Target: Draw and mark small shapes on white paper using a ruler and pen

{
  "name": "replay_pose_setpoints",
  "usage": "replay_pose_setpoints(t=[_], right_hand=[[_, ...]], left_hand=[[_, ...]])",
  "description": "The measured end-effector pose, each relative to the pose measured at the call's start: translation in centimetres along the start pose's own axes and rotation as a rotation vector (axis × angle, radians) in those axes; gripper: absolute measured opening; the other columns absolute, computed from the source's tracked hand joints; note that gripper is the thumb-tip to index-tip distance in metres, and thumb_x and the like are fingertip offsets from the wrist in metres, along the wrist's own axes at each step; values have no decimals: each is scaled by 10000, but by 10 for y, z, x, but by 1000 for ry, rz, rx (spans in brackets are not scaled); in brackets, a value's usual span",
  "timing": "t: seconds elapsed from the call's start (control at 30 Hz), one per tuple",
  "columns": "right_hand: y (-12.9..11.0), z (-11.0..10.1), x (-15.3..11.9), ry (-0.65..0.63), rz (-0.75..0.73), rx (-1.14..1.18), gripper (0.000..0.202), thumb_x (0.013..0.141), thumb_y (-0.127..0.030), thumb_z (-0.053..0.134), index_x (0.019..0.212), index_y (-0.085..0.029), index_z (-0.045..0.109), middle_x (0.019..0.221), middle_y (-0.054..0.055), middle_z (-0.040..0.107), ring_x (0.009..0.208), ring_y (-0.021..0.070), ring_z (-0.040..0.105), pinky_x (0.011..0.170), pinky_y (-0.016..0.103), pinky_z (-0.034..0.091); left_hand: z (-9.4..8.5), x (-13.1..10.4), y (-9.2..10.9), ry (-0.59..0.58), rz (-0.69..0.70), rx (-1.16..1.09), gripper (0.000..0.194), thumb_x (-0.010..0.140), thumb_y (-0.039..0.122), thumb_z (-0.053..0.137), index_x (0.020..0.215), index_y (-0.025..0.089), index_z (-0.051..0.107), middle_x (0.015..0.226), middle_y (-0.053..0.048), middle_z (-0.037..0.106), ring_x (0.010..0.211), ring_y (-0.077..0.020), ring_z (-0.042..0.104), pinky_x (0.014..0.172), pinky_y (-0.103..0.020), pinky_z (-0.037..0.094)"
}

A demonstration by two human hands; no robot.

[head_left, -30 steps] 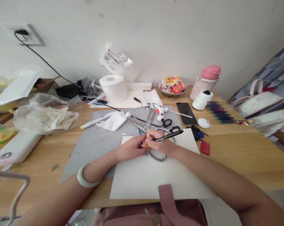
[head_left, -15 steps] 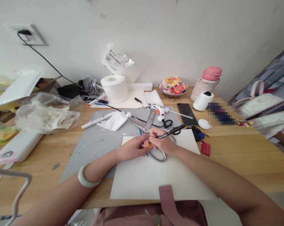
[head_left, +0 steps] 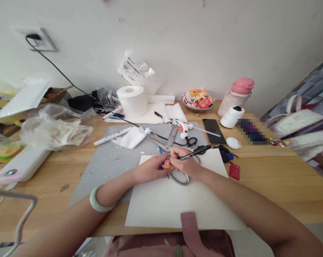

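Note:
My left hand (head_left: pixel 152 169) pinches a small orange and yellow piece (head_left: pixel 168 164) above the white paper sheet (head_left: pixel 172 207); its exact kind is too small to make out. In my right hand (head_left: pixel 185 162) is a black marker pen (head_left: pixel 196 152), slanting up to the right, its lower end at the orange piece. Grey-handled scissors (head_left: pixel 180 182) lie on the sheet under my hands, partly hidden by them. A metal ruler tool (head_left: pixel 170 140) rests just beyond my fingers.
Behind the hands, a white glue gun (head_left: pixel 185 130) lies on the grey cutting mat (head_left: pixel 102 160). A bowl (head_left: pixel 195 108) of colourful pieces, a paper roll (head_left: pixel 132 105), a thread cone (head_left: pixel 231 117) and a pink-lidded bottle (head_left: pixel 235 100) stand along the back. A phone (head_left: pixel 214 131) lies right.
The whole view has shifted slightly. Both hands keep their hold on the orange piece and the marker pen, with hardly any movement between them.

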State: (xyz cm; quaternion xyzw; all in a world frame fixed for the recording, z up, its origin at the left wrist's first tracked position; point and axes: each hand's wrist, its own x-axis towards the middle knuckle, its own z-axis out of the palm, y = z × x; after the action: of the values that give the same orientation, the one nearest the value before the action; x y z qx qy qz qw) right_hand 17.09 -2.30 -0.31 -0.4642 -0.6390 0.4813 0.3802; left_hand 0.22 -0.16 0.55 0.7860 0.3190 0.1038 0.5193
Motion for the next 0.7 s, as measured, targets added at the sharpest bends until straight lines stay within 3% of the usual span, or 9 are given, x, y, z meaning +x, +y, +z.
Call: replay_pose_setpoints(t=[0.47,0.7], right_hand=[[-3,-2,1,-37,-135,-190,199,671,-162,481,593,-199,302,541,-70,314,521,76,302,482,203,252],[-1,-1,0,-8,-55,-104,200,703,-196,460,602,-206,288,538,-69,309,500,79,323,475,207,260]], left_hand=[[0,0,-2,1,29,34,146,777,255,491,888,168,452,721,36,452,651,-101,428,598,-201,375],[0,0,-1,1,17,9,194,793,281,482,952,172,463,730,29,475,643,-104,442,577,-202,372]])
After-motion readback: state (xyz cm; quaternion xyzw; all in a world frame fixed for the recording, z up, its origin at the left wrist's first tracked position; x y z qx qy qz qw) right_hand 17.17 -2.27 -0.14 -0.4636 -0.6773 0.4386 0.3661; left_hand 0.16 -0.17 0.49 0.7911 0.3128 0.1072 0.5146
